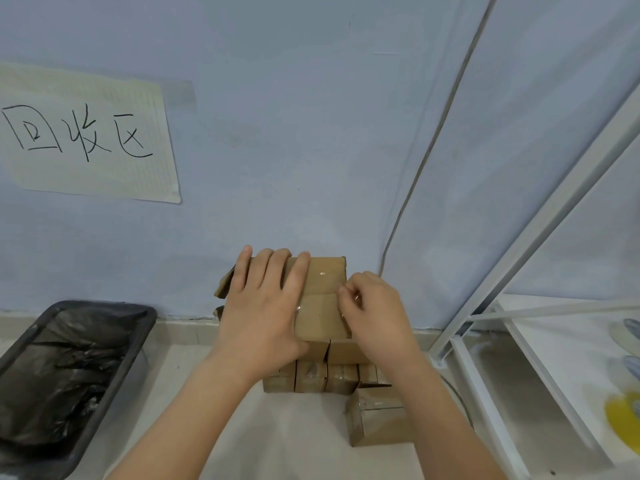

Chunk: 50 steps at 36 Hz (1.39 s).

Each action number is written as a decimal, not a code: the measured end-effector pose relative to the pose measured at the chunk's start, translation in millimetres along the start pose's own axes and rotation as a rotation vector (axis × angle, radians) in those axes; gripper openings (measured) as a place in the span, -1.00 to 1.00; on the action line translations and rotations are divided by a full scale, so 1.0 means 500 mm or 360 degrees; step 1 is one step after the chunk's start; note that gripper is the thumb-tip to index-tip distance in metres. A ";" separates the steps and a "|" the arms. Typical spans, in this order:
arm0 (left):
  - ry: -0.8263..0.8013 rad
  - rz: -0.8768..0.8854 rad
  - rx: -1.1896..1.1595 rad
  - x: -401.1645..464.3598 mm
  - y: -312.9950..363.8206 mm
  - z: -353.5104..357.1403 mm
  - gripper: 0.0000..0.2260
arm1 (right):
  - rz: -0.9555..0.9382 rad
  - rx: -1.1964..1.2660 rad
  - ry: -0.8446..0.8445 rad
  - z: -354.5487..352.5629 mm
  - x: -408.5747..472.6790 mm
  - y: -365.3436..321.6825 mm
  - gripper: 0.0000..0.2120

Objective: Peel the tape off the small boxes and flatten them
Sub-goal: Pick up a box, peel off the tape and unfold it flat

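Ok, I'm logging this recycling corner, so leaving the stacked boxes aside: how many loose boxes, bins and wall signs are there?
Held box: 1
Loose box at the front right: 1
Black bin: 1
Handwritten wall sign: 1
Total: 4
The stack itself is partly hidden by the arms, so it cannot be counted exactly.

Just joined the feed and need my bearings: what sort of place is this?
Probably a recycling corner of a workroom: a handwritten paper sign taped on the wall, a bin lined with a black bag, and taped small cardboard boxes stacked on the floor.
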<state>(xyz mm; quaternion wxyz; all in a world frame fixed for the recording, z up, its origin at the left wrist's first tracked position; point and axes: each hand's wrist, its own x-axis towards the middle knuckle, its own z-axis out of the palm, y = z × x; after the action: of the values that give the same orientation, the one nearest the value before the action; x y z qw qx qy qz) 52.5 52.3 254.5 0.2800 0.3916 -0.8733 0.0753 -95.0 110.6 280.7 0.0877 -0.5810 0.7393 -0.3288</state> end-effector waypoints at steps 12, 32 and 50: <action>0.0002 -0.0135 -0.0261 0.009 -0.004 -0.009 -0.14 | 0.0348 0.0945 0.0425 -0.025 0.005 0.025 -0.82; -0.0400 -0.0255 -0.0891 0.010 -0.024 -0.043 0.06 | 0.0740 0.2317 0.0272 -0.053 0.017 0.014 -0.74; -0.0579 -0.0212 -0.1092 0.003 -0.019 -0.043 0.03 | 0.0640 0.2534 0.0350 -0.053 0.020 -0.001 -0.70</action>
<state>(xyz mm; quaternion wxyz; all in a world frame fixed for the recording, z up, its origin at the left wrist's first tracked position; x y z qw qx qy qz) 67.8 52.3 272.5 0.2396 0.3381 -0.8557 -0.3098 -111.3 111.6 303.6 0.4572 -0.1662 0.3794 -0.7870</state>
